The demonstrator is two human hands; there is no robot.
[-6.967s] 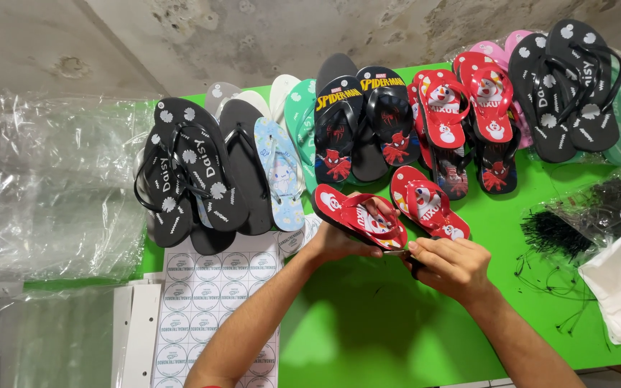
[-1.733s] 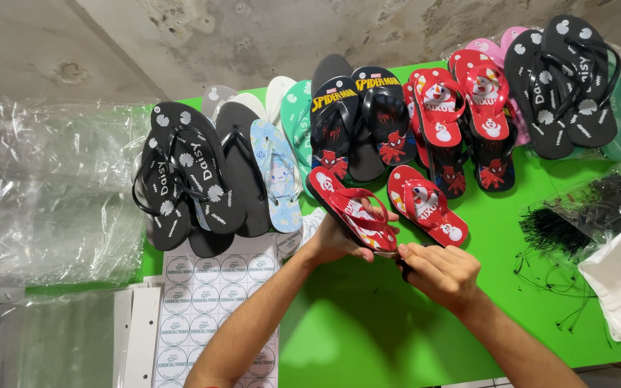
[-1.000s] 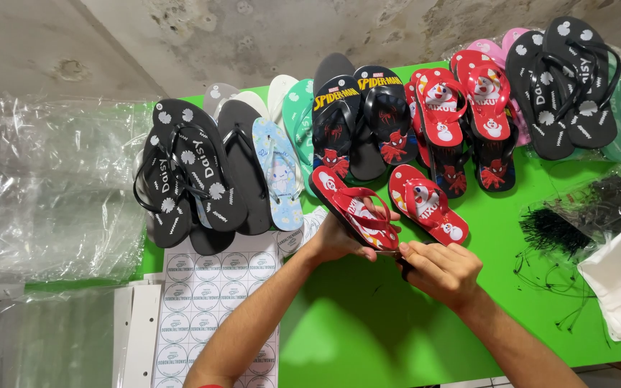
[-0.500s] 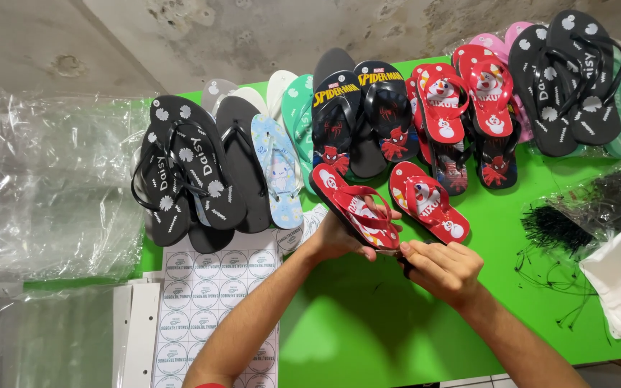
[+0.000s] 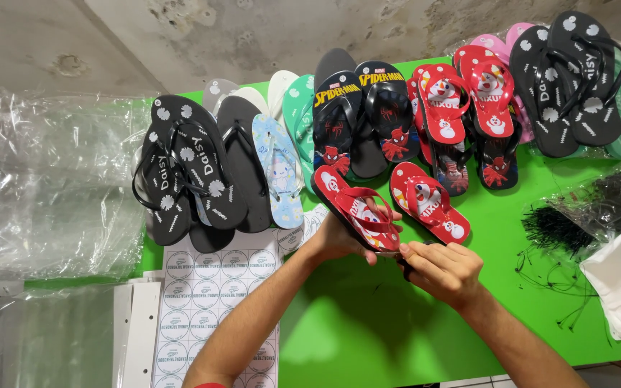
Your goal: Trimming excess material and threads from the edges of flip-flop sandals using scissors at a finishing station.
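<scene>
Red rubber is what both hands are busy with: the left hand grips a red flip-flop by its heel end, holding it tilted just above the green table at the centre of the frame, while the right hand is curled narrow around a small dark tool pressed to the sandal's heel; what the tool is cannot be made out. Compared with seven seconds ago the sandal has been turned more steeply and lifted a little, and over the last second it has hardly shifted, so the work looks to be a fine operation at the heel or strap rather than moving the sandal along. Its mate, a second red flip-flop, lies flat on the table just beside it, unchanged. As for containers, a clear plastic bag at the right edge lies open with a heap of thin black fasteners spilling from it onto the table. A pile of empty clear bags lies flat at the left, and a sheet of round stickers sits at lower left under the left forearm. Rows of other flip-flops stay lined along the top.
</scene>
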